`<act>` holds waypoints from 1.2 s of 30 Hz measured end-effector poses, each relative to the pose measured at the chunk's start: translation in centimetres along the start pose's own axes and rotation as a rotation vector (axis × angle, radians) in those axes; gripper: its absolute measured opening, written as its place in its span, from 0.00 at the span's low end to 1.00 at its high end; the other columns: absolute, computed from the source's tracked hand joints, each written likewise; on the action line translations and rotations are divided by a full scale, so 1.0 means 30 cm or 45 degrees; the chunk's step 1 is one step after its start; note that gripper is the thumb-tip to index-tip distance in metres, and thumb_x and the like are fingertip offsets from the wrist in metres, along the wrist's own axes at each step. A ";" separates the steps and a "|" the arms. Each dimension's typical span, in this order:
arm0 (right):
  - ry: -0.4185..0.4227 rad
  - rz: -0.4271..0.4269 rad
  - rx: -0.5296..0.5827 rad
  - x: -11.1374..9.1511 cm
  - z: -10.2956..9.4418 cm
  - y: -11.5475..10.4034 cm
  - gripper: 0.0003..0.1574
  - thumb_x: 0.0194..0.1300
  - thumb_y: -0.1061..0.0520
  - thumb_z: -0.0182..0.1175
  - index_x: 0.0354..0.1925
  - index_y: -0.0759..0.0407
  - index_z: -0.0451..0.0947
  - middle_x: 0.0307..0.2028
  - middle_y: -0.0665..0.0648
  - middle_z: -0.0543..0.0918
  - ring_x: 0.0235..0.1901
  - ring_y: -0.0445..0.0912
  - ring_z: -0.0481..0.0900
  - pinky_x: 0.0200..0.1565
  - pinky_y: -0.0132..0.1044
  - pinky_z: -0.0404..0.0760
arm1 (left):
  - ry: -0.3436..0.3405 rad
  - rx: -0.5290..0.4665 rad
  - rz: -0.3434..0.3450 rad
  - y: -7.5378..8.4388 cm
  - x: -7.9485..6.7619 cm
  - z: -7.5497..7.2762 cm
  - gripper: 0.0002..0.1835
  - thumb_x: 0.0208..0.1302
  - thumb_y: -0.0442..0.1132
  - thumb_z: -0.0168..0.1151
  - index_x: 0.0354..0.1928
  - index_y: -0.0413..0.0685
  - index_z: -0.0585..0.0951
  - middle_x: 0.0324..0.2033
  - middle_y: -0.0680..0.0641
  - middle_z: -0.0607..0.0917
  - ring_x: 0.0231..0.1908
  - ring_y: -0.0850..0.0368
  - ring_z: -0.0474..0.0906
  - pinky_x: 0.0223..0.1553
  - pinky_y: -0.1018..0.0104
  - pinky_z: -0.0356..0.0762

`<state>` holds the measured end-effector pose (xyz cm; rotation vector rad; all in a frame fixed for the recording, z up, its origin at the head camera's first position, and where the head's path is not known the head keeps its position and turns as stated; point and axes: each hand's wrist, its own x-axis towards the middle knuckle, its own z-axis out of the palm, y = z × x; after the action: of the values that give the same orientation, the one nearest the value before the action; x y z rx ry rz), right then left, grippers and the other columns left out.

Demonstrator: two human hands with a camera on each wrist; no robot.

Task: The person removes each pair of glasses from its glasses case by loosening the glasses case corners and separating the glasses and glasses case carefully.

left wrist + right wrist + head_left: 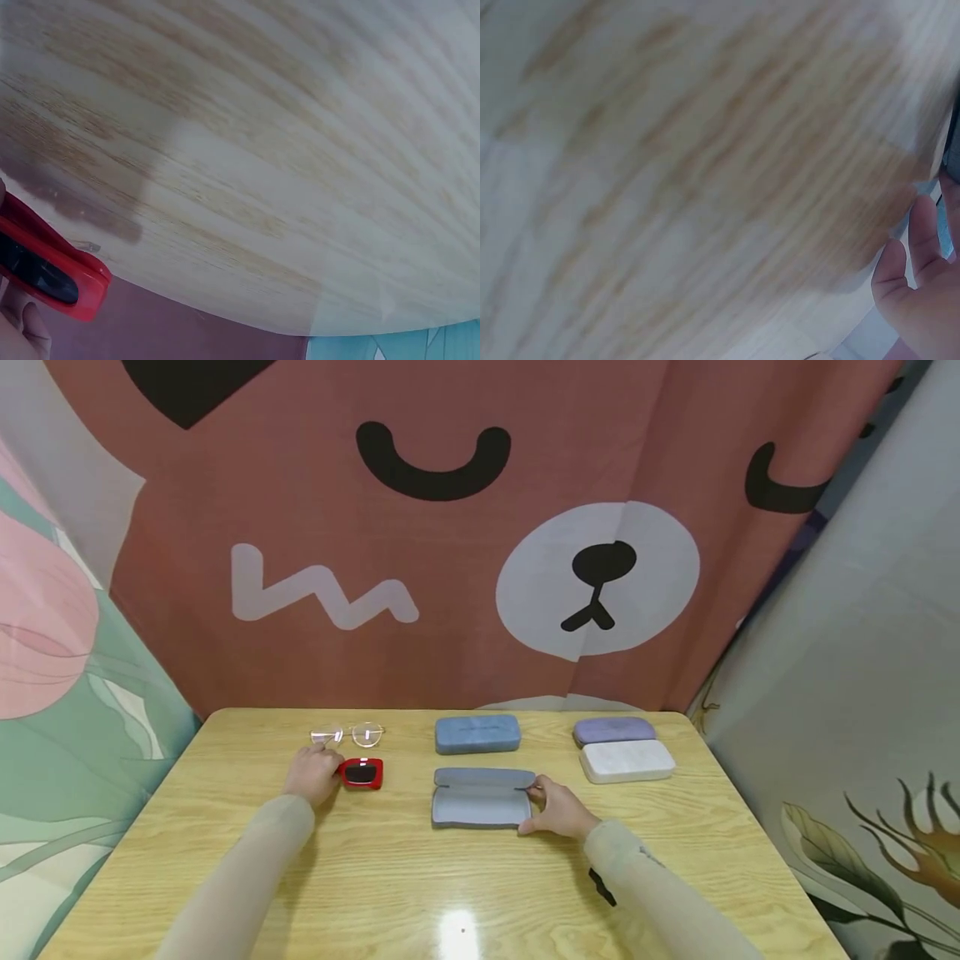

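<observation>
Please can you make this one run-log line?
left hand: holds red sunglasses | right hand: holds open case | clear glasses: on table

sunglasses before eyeglasses | front case right of sunglasses

Over the remote feed I logged the sunglasses at left as red with dark lenses; the spectacles beyond them read gold-rimmed and clear. The far-centre case was blue; the open case, nearer, showed a pale grey lining. At right I recorded a purple case and, nearer, a white case. The tabletop was yellowish, wood-grained; the far curtain, brownish red with a black-and-white animal-face print.
</observation>
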<state>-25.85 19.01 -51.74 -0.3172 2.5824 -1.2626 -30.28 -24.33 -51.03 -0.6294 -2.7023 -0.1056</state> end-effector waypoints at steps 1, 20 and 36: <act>-0.002 -0.006 0.001 0.001 0.001 0.001 0.47 0.42 0.55 0.81 0.55 0.70 0.67 0.60 0.73 0.73 0.63 0.60 0.69 0.64 0.51 0.65 | -0.008 -0.001 0.001 -0.001 0.001 -0.001 0.06 0.43 0.28 0.70 0.25 0.43 0.83 0.28 0.45 0.86 0.32 0.47 0.74 0.34 0.53 0.74; -0.008 -0.026 -0.008 -0.003 -0.002 0.005 0.49 0.42 0.54 0.81 0.56 0.71 0.66 0.60 0.74 0.72 0.63 0.61 0.69 0.64 0.52 0.65 | -0.144 0.019 -0.074 0.018 0.018 -0.001 0.04 0.50 0.32 0.69 0.27 0.42 0.82 0.29 0.43 0.85 0.34 0.45 0.77 0.36 0.50 0.75; -0.003 -0.022 -0.033 -0.003 -0.001 -0.005 0.47 0.42 0.54 0.80 0.55 0.69 0.67 0.59 0.73 0.73 0.63 0.60 0.69 0.64 0.52 0.64 | -0.146 0.077 -0.012 -0.001 0.005 -0.014 0.23 0.47 0.42 0.76 0.43 0.36 0.81 0.45 0.36 0.82 0.49 0.39 0.74 0.50 0.42 0.73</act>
<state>-25.74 18.97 -51.60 -0.3464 2.6016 -1.2350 -30.27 -24.38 -50.58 -0.6223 -2.8070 0.0107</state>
